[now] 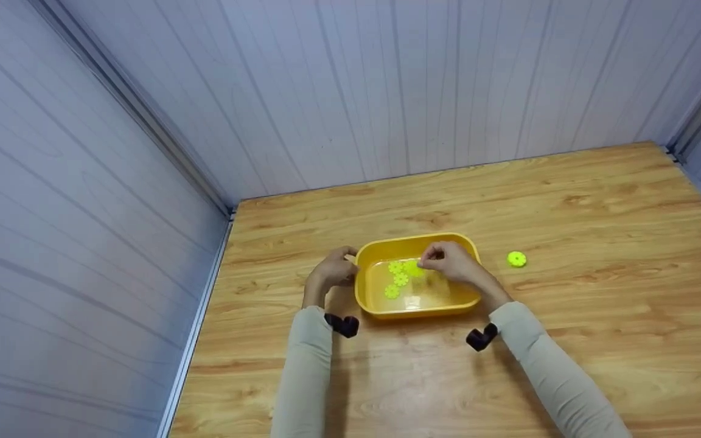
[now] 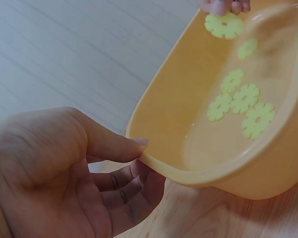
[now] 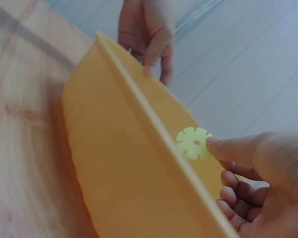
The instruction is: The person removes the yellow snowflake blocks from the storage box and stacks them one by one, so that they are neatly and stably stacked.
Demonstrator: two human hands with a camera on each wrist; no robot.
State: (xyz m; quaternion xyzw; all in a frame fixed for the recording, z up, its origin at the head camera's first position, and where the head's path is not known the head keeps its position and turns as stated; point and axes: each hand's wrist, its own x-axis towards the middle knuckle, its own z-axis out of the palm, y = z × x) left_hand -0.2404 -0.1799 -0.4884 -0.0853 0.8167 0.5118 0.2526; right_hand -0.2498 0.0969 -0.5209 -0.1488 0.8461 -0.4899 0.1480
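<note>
A yellow plastic basin (image 1: 414, 313) stands on the wooden table, with several yellow-green notched discs (image 2: 245, 98) lying flat on its floor. My left hand (image 1: 333, 271) grips the basin's left rim, thumb on top and fingers curled beneath, as the left wrist view shows. Over the inside of the basin, my right hand (image 1: 451, 261) pinches one notched disc (image 3: 194, 143) by its edge between thumb and finger. In the right wrist view the near wall hides the discs on the basin floor.
To the right of the basin a small stack of yellow-green discs (image 1: 516, 259) sits on the wooden table (image 1: 594, 292). Pale panelled walls (image 1: 387, 91) rise behind the table and along its left side.
</note>
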